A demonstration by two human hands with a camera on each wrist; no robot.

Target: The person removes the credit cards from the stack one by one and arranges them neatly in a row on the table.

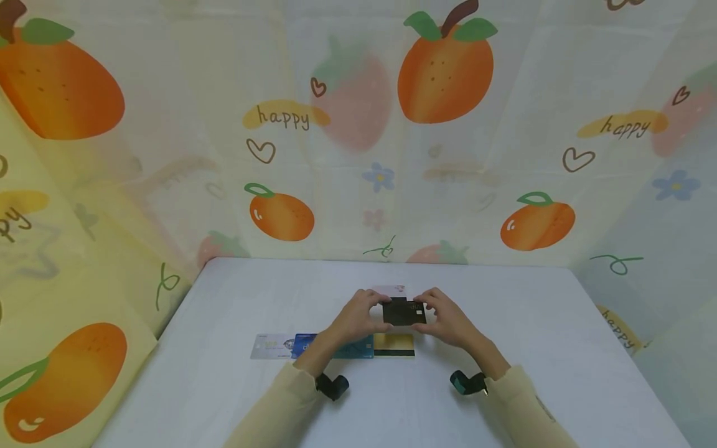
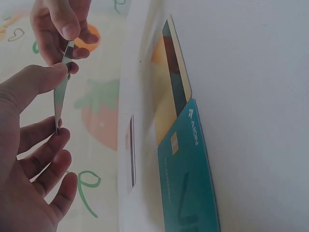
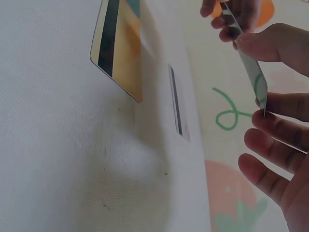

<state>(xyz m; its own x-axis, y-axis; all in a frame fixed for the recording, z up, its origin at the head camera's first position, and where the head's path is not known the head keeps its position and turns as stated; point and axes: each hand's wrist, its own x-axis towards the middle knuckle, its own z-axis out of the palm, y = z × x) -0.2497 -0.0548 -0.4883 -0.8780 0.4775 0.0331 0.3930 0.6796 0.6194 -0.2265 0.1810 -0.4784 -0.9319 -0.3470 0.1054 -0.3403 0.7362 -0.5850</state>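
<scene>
A black bank card (image 1: 404, 314) with a small chip is held up above the table between two hands. The left hand (image 1: 358, 317) pinches its left edge between thumb and fingers. At the right edge, the right hand (image 1: 448, 318) grips it the same way. Seen nearly edge-on, the card (image 2: 60, 94) looks thin and tilted in the left wrist view. Behind it on the table lies a pale pinkish card (image 1: 399, 290) with a dark stripe, partly hidden. Nearer the body, a teal card (image 1: 358, 350) overlaps a gold card (image 1: 394, 346) with a dark stripe.
The same row continues left with a blue card (image 1: 304, 342) and a silvery card (image 1: 271, 346), partly covered by the left forearm. All rest on a white table (image 1: 538, 336). Fruit-patterned cloth (image 1: 347, 205) hangs behind and along the sides.
</scene>
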